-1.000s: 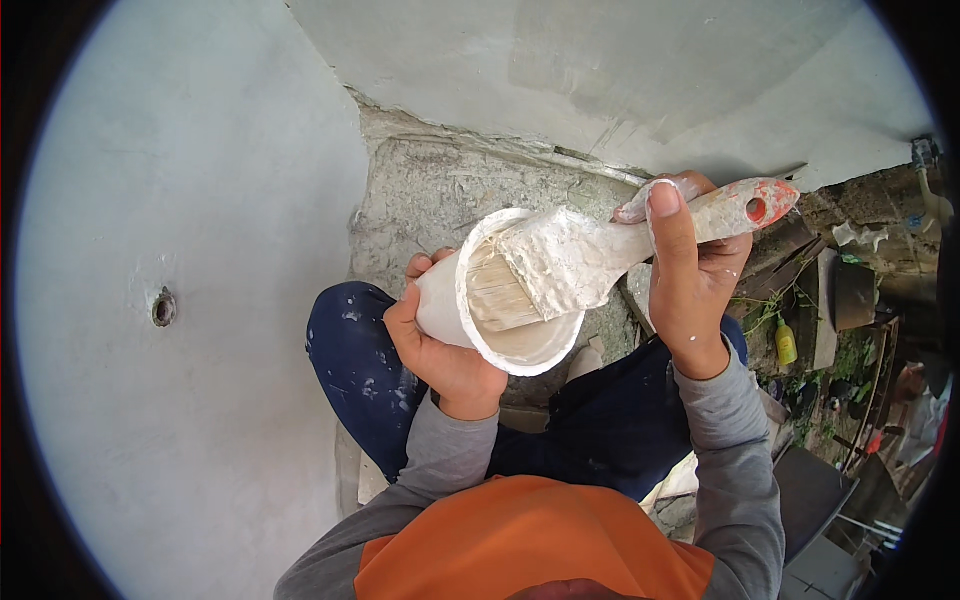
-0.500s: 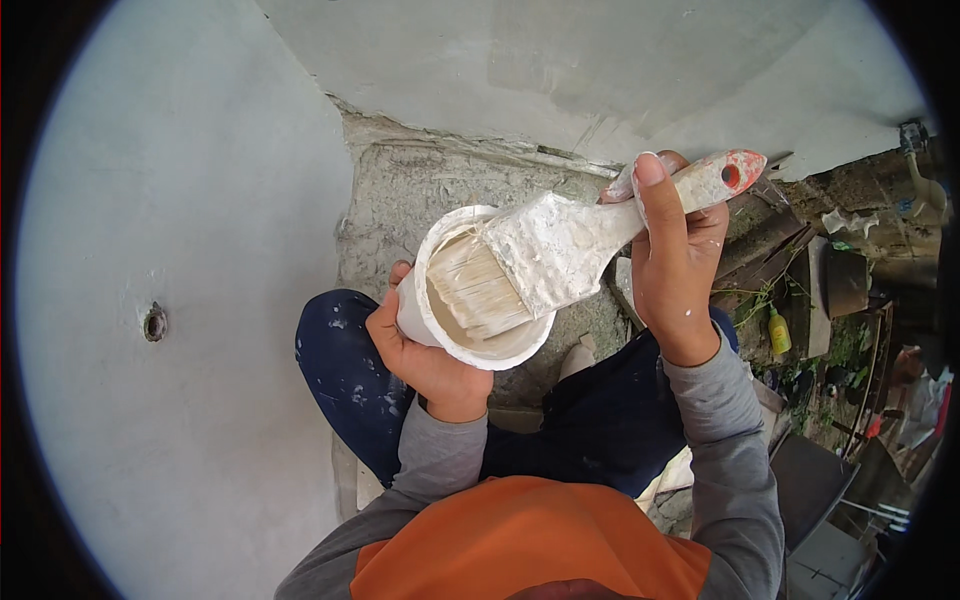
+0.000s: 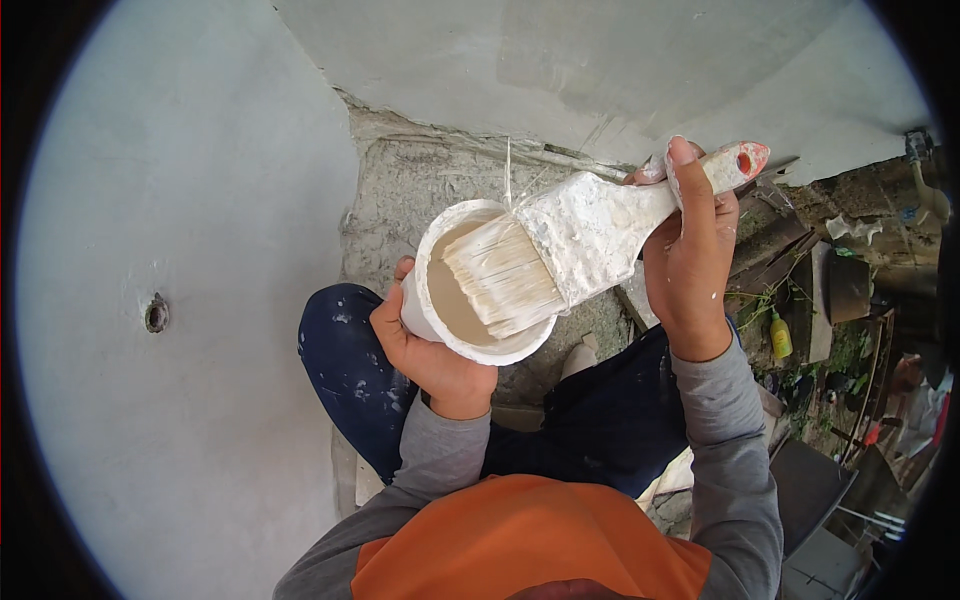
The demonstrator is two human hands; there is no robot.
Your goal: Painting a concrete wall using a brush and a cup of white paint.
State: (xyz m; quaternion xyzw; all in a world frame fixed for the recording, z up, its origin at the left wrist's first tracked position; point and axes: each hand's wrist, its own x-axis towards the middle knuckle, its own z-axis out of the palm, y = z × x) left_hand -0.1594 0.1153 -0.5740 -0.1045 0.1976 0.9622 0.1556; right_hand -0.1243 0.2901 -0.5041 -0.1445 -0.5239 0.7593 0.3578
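Observation:
My left hand (image 3: 436, 368) is closed around the side of a white paint cup (image 3: 424, 310), tilted so its mouth shows pale paint inside. A wide paintbrush (image 3: 590, 232), its ferrule crusted with white, is gripped by its handle in my right hand (image 3: 690, 262). The thumb lies along the top of the handle, whose end is red with a hole. Its wet, pale bristles reach over the cup's mouth, near the right rim. One stray clump of bristles sticks up from the brush's upper edge.
A pale grey wall (image 3: 190, 420) with a small round hole rises on the left; another grey wall (image 3: 640, 70) stands ahead. Rough concrete floor (image 3: 400, 210) lies between them. At the right are a yellow bottle (image 3: 780, 335), a dark pot (image 3: 848, 288), planks and clutter.
The brush has shifted slightly up and right in my right hand, its bristles drawn partly out of the cup. More of the paint inside shows. My left hand and the cup have hardly moved.

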